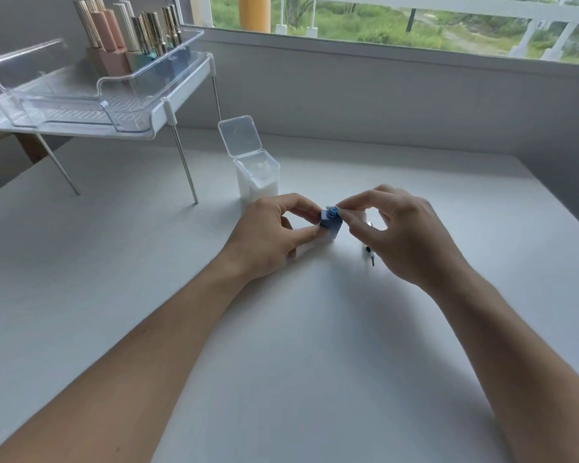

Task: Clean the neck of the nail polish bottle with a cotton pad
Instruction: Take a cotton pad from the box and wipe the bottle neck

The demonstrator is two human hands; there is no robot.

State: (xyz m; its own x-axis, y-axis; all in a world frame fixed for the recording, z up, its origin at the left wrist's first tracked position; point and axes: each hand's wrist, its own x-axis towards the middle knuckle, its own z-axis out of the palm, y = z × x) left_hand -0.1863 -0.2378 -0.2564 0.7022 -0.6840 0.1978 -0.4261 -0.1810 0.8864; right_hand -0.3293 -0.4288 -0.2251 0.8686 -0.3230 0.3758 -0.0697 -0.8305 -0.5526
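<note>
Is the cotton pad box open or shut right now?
Open: the cotton pad box has its clear hinged lid flipped up behind it, with white pads visible inside.

Hands: two, the left hand (270,233) and the right hand (403,233), both bare, both over the counter (281,345).
Uncapped bottles: one, a small blue nail polish bottle (331,224) between the two hands.
Loose caps with brush: one, partly hidden behind the right hand (370,253).
Clear flip-lid boxes: one, a pad box (256,177) with its lid up and white pads inside; the pads cannot be counted.
Raised shelves: one, a white shelf (154,123) on thin metal legs; three legs show.
Clear trays on the shelf: two (81,105).
Capped bottles in the back tray: about eight (131,38); they overlap, so the count is not exact.
</note>
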